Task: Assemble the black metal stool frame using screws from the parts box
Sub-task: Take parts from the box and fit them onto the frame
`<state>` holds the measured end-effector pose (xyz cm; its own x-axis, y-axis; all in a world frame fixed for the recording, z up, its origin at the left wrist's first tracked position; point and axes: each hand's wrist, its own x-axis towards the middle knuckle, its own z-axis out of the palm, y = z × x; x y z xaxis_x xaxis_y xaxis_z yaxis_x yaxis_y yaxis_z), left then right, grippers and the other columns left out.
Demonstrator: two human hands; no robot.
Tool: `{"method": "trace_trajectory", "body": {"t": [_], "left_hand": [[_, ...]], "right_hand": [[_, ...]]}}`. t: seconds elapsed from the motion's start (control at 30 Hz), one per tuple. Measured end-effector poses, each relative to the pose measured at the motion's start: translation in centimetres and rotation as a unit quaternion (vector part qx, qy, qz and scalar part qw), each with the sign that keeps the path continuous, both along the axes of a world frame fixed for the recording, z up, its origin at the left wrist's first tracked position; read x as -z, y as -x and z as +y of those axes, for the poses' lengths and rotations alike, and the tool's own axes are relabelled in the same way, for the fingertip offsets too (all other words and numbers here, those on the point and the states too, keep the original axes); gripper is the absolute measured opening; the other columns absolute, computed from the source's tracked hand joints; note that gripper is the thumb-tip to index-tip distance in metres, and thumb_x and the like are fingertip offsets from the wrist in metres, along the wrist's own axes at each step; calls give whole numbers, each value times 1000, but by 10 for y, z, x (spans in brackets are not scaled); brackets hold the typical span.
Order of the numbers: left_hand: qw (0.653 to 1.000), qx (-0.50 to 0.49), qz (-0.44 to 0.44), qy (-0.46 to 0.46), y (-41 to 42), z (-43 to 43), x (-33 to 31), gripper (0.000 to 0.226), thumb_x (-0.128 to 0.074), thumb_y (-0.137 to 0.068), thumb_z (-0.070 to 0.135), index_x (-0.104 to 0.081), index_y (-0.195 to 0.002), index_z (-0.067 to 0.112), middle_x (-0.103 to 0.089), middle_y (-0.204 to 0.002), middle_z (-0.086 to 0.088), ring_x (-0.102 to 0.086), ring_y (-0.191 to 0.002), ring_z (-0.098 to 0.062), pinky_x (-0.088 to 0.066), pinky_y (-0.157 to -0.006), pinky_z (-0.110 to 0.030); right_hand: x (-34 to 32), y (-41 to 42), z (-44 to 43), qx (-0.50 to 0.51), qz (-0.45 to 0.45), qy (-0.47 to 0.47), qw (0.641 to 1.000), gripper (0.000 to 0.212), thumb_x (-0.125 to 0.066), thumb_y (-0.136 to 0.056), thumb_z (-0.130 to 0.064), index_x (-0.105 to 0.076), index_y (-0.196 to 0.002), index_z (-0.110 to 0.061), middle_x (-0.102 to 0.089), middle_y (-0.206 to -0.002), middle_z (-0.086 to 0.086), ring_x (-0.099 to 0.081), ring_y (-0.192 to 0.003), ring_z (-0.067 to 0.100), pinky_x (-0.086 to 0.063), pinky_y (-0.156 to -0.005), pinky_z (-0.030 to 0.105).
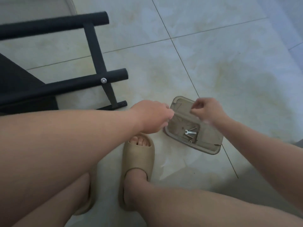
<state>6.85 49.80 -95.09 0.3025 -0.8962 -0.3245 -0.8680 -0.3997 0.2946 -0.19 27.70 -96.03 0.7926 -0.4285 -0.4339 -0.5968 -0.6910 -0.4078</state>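
The black metal stool frame (91, 46) lies on the tiled floor at the upper left, with one silver screw head (103, 80) showing on its lower tube. A clear plastic parts box (211, 141) sits on the floor right of centre. Inside it lie a small silver wrench (190, 132) and a few screws (191, 138). My left hand (152, 117) hovers at the box's left edge, fingers curled downward. My right hand (208, 110) is over the box's far end, fingertips pinched together. What either hand holds is too small to make out.
My legs fill the lower frame, with beige slippers (139, 163) on both feet just left of the box. Dark grout lines cross the pale floor tiles (229, 63). A black panel (14, 79) of the stool sits at the far left.
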Motion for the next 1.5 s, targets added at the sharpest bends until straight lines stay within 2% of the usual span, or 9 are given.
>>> {"method": "trace_trajectory", "body": {"t": [0.27, 0.37, 0.5, 0.57, 0.73, 1.03, 1.13, 1.33, 1.5], "left_hand": [[936, -241, 12, 254, -34, 59, -106, 15, -45, -99, 33, -57, -97, 24, -60, -75, 7, -59, -77, -25, -46, -66, -36], [839, -452, 48, 298, -65, 89, -127, 18, -45, -99, 30, -58, -90, 21, -60, -74, 7, -58, -67, -14, -42, -57, -30], [605, -663, 356, 261, -85, 129, -124, 32, -47, -101, 35, -64, -86, 12, -61, -72, 0, -56, -62, -15, -44, -55, -23], [550, -654, 452, 256, -87, 144, -119, 41, -43, -104, 38, -66, -86, 9, -68, -81, -4, -63, -72, -17, -49, -63, -27], [527, -608, 534, 261, -102, 157, -120, 53, -37, -107, 45, -70, -93, 6, -75, -97, -9, -71, -83, -21, -51, -67, -31], [427, -621, 612, 241, -115, 157, -109, 35, -39, -105, 23, -61, -82, 9, -58, -67, -3, -56, -45, -13, -37, -43, -16], [482, -675, 519, 204, -120, 154, -96, 35, -42, -103, 23, -61, -77, 7, -59, -74, -5, -48, -49, -10, -33, -38, -18], [719, -560, 405, 74, -117, 148, -81, 16, -59, -93, 17, -65, -80, 12, -57, -72, -3, -43, -57, -17, -32, -49, -23], [800, -490, 346, 18, -112, 145, -82, 33, -56, -81, 20, -74, -105, 8, -50, -76, -8, -37, -64, -23, -30, -58, -31]], "right_hand": [[-124, -66, 85, 45, -183, -100, 977, 6, -64, -78, -10, -68, -75, -13, -71, -70, 8, -63, -53, 11, -56, -62, 36], [-152, -87, 125, 13, -205, -110, 973, 8, -62, -80, -11, -68, -76, -15, -73, -74, 5, -64, -58, 11, -54, -61, 35], [-169, -107, 176, -49, -210, -116, 969, 11, -63, -84, -11, -69, -78, -17, -70, -74, -1, -62, -62, 13, -55, -63, 33], [-168, -113, 197, -92, -211, -104, 968, 11, -64, -86, -12, -68, -79, -19, -68, -75, -5, -62, -66, 13, -53, -63, 28], [-163, -127, 230, -171, -207, -64, 961, 14, -66, -88, -13, -63, -80, -25, -66, -79, -9, -59, -71, 9, -42, -58, 10], [-150, -144, 246, -211, -177, -15, 961, 20, -60, -92, -16, -76, -101, -22, -72, -94, -6, -64, -89, 11, -45, -70, 11], [-146, -137, 226, -205, -158, 9, 966, 15, -59, -92, -19, -73, -97, -23, -72, -97, -6, -65, -92, 14, -47, -71, 19], [-128, -118, 198, -279, 30, -5, 960, 40, -71, -87, -49, -61, -117, -24, -63, -110, -7, -58, -104, 16, -43, -79, 31], [-123, -114, 197, -317, 20, 22, 948, 32, -71, -89, -47, -69, -107, -20, -67, -99, 2, -61, -94, 23, -47, -76, 33]]}}
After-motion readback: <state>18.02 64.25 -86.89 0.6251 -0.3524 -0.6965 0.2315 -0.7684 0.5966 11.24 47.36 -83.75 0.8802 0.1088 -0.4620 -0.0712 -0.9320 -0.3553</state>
